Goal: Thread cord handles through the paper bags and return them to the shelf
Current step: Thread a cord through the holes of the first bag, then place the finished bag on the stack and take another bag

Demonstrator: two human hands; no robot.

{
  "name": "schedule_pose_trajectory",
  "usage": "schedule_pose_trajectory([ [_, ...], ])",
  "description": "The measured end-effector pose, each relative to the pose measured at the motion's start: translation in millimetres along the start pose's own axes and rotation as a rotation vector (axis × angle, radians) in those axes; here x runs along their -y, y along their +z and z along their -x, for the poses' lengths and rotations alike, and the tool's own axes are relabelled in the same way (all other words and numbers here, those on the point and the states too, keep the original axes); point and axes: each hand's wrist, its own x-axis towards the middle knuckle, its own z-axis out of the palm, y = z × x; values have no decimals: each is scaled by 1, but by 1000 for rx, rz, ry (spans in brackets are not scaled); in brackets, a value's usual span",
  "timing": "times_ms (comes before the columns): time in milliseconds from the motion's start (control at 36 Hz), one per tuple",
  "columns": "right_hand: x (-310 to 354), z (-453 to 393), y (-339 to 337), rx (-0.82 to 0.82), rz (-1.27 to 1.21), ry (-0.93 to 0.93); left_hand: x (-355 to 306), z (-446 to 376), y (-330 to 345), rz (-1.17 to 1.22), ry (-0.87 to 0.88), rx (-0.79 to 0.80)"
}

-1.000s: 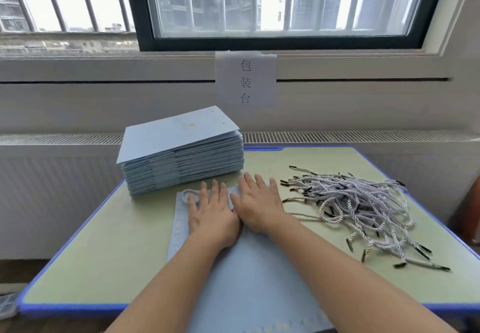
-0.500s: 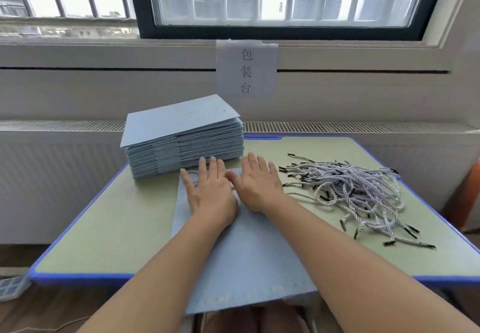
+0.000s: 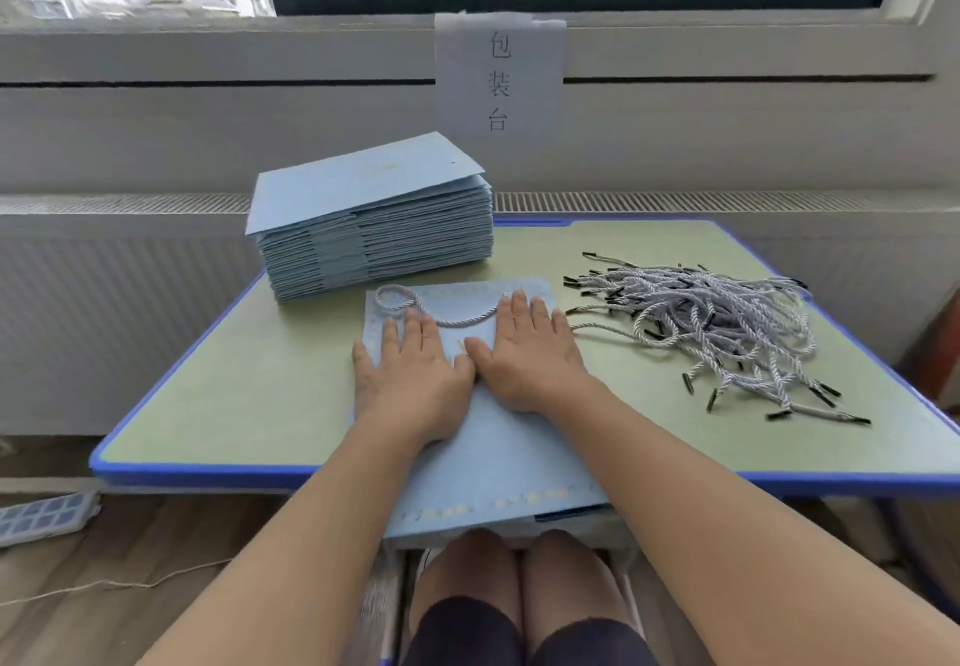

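Observation:
A flat light-blue paper bag [image 3: 498, 462] lies on the green table [image 3: 218, 405], its near end hanging over the front edge. A grey cord handle [image 3: 415, 304] loops across the bag's far end. My left hand [image 3: 410, 379] and my right hand [image 3: 524, 353] press flat on the bag side by side, fingers straight, thumbs nearly touching. A tall stack of folded blue bags [image 3: 374, 228] stands behind the left hand. A loose heap of grey cords with black tips [image 3: 711, 322] lies to the right.
A paper sign [image 3: 500, 78] with characters hangs on the wall below the window. A radiator cover runs behind the table. On the floor at the left lie a white power strip [image 3: 44, 514] and a thin cable. My knees show under the table.
Both hands slid toward me along the bag, uncovering its far end and the cord handle. The bag now hangs farther over the front edge, and the camera tilted down.

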Motion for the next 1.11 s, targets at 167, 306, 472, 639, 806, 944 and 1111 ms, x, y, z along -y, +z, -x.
schedule_pose_trajectory([
  [167, -8, 16, -14, 9, -36, 12, 5, 6, -9, -13, 5, -19],
  [306, -20, 25, -6, 31, 8, 19, 4, 7, -3, -5, 3, 28],
  [472, -20, 25, -4, -54, -36, 17, 4, 7, 2, 51, -14, 12],
  [639, -16, 9, -28, -239, -507, 87, 11, -6, -15, 489, -170, -233],
  [806, -30, -4, -53, -246, -1190, 301, 19, -16, -25, 975, -306, -370],
  [944, -53, -9, -86, -210, -1363, 277, -2, -26, -46, 1206, -170, -373],
  [1111, -98, -21, -132, -323, -1513, 393, -42, -36, -83, 912, 133, -235],
])
